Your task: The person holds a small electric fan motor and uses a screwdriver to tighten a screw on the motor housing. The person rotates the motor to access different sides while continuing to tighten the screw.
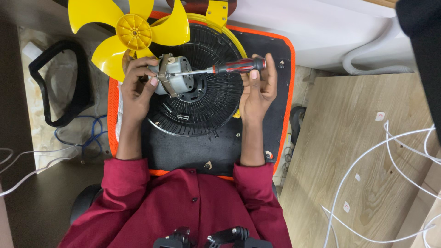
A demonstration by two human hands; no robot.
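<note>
a: where's the motor?

b: i see the grey fan motor [173, 78] at the fingertips of my left hand [138, 85], which is closed around its left end, above the black fan grille [206, 110]. yellow blade [131, 30] just beyond that hand, up and away.

a: and the tool?

b: the screwdriver [220, 69] lies crosswise between the hands. its long axis runs nearly level, red-and-black handle pinched in my right hand [257, 89], fingers curled over it, thin shaft reaching left until the tip meets the motor housing.

a: which hand is nearer the motor?

b: the left, it's touching it. the right stands off by the shaft's length, to the motor's right. so tool axis points straight from right hand toward left hand.

a: loose bits?

b: small screws [183, 117] on the grille, below the motor, between my wrists. can't tell how many.
</note>
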